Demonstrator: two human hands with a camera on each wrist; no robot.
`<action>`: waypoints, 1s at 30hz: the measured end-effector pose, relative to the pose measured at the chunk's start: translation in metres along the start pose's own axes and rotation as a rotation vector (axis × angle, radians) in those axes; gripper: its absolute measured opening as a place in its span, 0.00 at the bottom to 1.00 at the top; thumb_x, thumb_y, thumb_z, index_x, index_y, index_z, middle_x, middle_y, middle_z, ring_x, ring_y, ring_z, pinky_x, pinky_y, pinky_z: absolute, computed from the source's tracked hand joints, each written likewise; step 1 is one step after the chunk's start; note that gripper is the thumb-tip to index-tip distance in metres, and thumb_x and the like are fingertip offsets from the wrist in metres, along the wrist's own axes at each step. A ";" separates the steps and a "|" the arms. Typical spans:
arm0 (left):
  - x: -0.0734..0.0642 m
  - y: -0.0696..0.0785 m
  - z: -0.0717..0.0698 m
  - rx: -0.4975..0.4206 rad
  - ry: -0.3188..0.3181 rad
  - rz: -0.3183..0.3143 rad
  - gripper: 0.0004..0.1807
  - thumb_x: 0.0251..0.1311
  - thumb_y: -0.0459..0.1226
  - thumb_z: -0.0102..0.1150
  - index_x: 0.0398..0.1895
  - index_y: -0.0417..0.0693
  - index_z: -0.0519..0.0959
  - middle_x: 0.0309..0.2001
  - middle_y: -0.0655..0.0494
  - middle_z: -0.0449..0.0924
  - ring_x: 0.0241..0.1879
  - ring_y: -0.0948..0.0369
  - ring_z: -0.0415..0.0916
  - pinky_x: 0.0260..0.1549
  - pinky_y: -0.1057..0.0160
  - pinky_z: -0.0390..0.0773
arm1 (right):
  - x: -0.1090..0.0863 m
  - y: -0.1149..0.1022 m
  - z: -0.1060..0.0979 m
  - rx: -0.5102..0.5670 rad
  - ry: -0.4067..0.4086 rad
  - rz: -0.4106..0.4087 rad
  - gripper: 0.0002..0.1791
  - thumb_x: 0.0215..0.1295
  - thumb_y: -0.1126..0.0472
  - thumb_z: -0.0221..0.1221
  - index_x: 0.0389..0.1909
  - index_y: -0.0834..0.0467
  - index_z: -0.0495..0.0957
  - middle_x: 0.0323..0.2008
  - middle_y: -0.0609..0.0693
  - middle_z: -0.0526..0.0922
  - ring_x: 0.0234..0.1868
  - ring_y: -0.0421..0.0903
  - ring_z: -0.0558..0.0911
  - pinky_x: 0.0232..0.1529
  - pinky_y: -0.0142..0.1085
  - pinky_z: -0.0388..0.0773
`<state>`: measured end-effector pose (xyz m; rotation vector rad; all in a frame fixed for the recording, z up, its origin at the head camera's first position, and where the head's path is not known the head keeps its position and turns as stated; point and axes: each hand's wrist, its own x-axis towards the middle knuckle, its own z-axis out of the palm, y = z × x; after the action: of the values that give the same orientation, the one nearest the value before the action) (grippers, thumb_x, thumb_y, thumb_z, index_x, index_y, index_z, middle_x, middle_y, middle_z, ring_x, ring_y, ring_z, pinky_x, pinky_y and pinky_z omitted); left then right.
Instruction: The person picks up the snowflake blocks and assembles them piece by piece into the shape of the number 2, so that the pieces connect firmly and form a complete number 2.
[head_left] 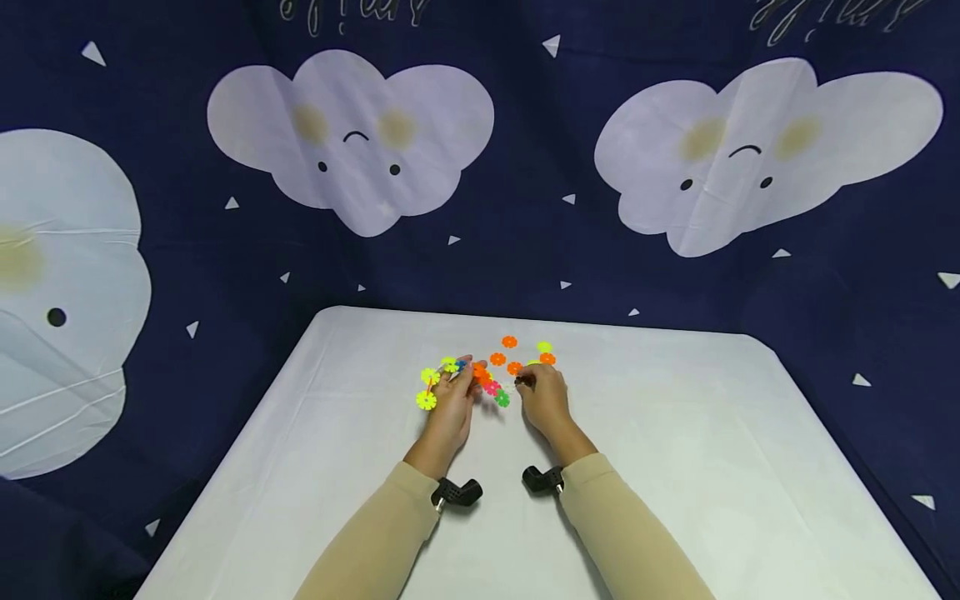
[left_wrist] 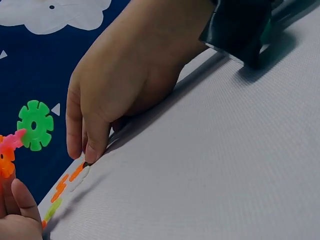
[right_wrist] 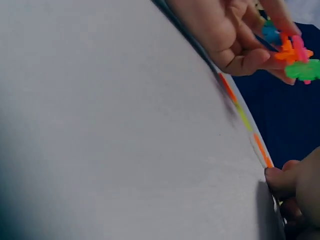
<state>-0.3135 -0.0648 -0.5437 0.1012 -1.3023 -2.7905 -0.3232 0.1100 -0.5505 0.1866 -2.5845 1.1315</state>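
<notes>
A bent chain of interlocking flower-shaped plastic discs [head_left: 426,401], in yellow, blue, orange and pink, runs across my left hand [head_left: 452,404], which grips it between thumb and fingers. At the chain's right end sits a green disc [left_wrist: 35,125], held up above the table. My right hand [head_left: 546,400] is low at the tabletop, thumb and fingertips pinching a small black disc [head_left: 525,380]. The right wrist view shows the green disc [right_wrist: 302,71] and a blue disc [right_wrist: 271,35] by the left fingers; the right hand's fingers hide most of the black piece.
Loose orange discs [head_left: 510,342] and yellow discs [head_left: 544,347] lie on the white table [head_left: 675,467] just beyond the hands. A pale, whitish disc [left_wrist: 80,179] lies close to the right fingertips. A dark blue cloth [head_left: 525,250] with printed clouds hangs behind the table.
</notes>
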 end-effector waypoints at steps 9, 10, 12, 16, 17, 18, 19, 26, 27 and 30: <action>0.001 -0.001 0.003 0.000 -0.037 0.015 0.17 0.79 0.30 0.54 0.65 0.29 0.70 0.53 0.40 0.83 0.38 0.62 0.74 0.38 0.68 0.76 | -0.026 0.002 -0.017 0.270 0.042 0.047 0.09 0.62 0.71 0.74 0.43 0.62 0.88 0.36 0.51 0.84 0.33 0.46 0.81 0.33 0.32 0.81; 0.001 0.000 0.003 0.006 -0.039 0.018 0.19 0.80 0.30 0.53 0.66 0.28 0.69 0.55 0.38 0.83 0.38 0.62 0.74 0.38 0.68 0.76 | -0.028 0.002 -0.018 0.348 0.030 0.073 0.10 0.63 0.72 0.73 0.44 0.64 0.88 0.37 0.52 0.86 0.33 0.45 0.82 0.33 0.31 0.82; 0.001 0.001 0.002 0.017 -0.036 0.020 0.20 0.80 0.31 0.53 0.67 0.28 0.67 0.58 0.34 0.81 0.39 0.62 0.74 0.39 0.68 0.76 | -0.032 0.000 -0.020 0.536 -0.002 0.146 0.12 0.63 0.73 0.72 0.47 0.68 0.86 0.40 0.56 0.88 0.35 0.46 0.85 0.36 0.31 0.85; 0.001 0.001 0.001 0.026 -0.021 0.040 0.15 0.80 0.32 0.53 0.64 0.33 0.71 0.60 0.34 0.80 0.38 0.62 0.74 0.39 0.68 0.76 | -0.041 -0.005 -0.022 0.849 -0.098 0.262 0.18 0.65 0.77 0.68 0.55 0.75 0.81 0.48 0.65 0.87 0.43 0.49 0.88 0.46 0.37 0.86; 0.002 0.001 0.001 0.022 -0.015 0.048 0.14 0.80 0.32 0.53 0.62 0.35 0.72 0.59 0.35 0.81 0.38 0.62 0.73 0.38 0.68 0.76 | -0.043 -0.006 -0.021 0.897 -0.126 0.276 0.19 0.65 0.78 0.67 0.57 0.76 0.79 0.50 0.66 0.86 0.46 0.49 0.88 0.48 0.38 0.86; 0.002 0.001 0.001 0.020 -0.011 0.054 0.12 0.80 0.32 0.53 0.61 0.37 0.74 0.58 0.36 0.81 0.37 0.63 0.73 0.38 0.68 0.76 | -0.045 -0.007 -0.021 0.929 -0.150 0.282 0.20 0.65 0.79 0.67 0.58 0.76 0.78 0.50 0.67 0.86 0.47 0.49 0.88 0.50 0.38 0.85; 0.002 0.001 0.001 0.018 -0.007 0.061 0.12 0.80 0.32 0.53 0.60 0.38 0.74 0.57 0.37 0.82 0.37 0.63 0.73 0.38 0.68 0.76 | -0.046 -0.008 -0.021 0.954 -0.166 0.284 0.21 0.65 0.79 0.66 0.59 0.77 0.77 0.51 0.67 0.85 0.48 0.49 0.87 0.51 0.39 0.85; 0.002 0.002 0.001 0.022 0.004 0.052 0.19 0.81 0.33 0.52 0.67 0.30 0.67 0.61 0.34 0.79 0.38 0.64 0.73 0.39 0.68 0.75 | -0.052 -0.012 -0.018 1.042 -0.176 0.304 0.24 0.61 0.83 0.65 0.60 0.78 0.76 0.51 0.67 0.86 0.49 0.49 0.88 0.52 0.39 0.84; 0.003 0.001 0.000 0.020 0.003 0.054 0.21 0.81 0.33 0.52 0.68 0.29 0.65 0.61 0.35 0.80 0.38 0.64 0.73 0.40 0.68 0.76 | -0.052 -0.012 -0.017 1.040 -0.179 0.302 0.24 0.61 0.84 0.65 0.59 0.78 0.76 0.51 0.67 0.85 0.49 0.49 0.88 0.51 0.39 0.84; 0.004 0.001 0.000 0.016 0.002 0.061 0.21 0.81 0.32 0.53 0.68 0.28 0.65 0.59 0.39 0.82 0.37 0.64 0.73 0.40 0.68 0.76 | -0.054 -0.015 -0.016 1.033 -0.192 0.283 0.24 0.61 0.83 0.65 0.59 0.78 0.76 0.50 0.68 0.85 0.49 0.49 0.87 0.52 0.39 0.84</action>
<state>-0.3172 -0.0657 -0.5434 0.0641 -1.3054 -2.7290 -0.2651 0.1115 -0.5478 0.1517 -1.9301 2.5592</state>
